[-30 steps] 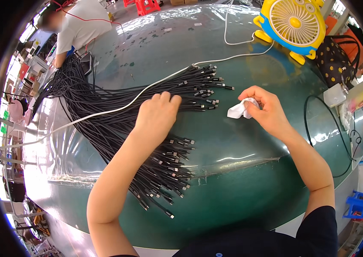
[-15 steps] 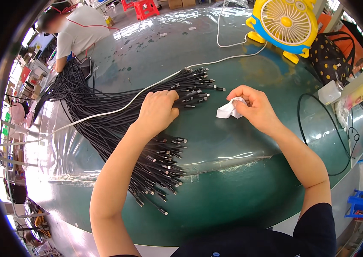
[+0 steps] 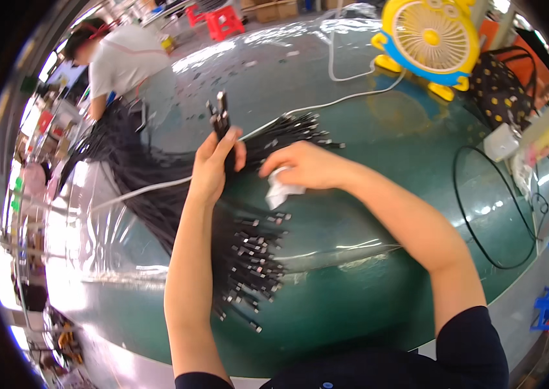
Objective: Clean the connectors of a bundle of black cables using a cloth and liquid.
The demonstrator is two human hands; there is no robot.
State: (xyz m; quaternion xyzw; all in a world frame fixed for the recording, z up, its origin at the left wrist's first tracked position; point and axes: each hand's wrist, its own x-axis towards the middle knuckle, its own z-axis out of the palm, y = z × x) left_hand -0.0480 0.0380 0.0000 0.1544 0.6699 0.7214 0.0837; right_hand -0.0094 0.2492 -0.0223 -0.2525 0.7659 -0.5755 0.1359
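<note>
My left hand (image 3: 213, 165) is closed round several black cables (image 3: 220, 120), their metal-tipped connectors pointing up above the fingers. Close to its right, my right hand (image 3: 303, 165) pinches a crumpled white cloth or tissue (image 3: 281, 189) that hangs below the fingers. A large bundle of black cables (image 3: 151, 194) spreads over the green table from the far left. Its connector ends fan out in two groups: one nearer me (image 3: 251, 259), and one farther off (image 3: 307, 126) behind my hands. Motion blurs part of the bundle near my left forearm.
A white cord (image 3: 345, 98) crosses the green table (image 3: 352, 305) and passes behind my left hand. A yellow and blue fan (image 3: 431, 42) stands at the far right, beside a dotted black bag (image 3: 501, 87). A black cable loop (image 3: 459, 214) lies at the right edge. Another person (image 3: 125, 58) sits far left.
My left hand has lifted several cables and turned their ends upward. My right hand has moved left with the white cloth or tissue, up close to the left hand.
</note>
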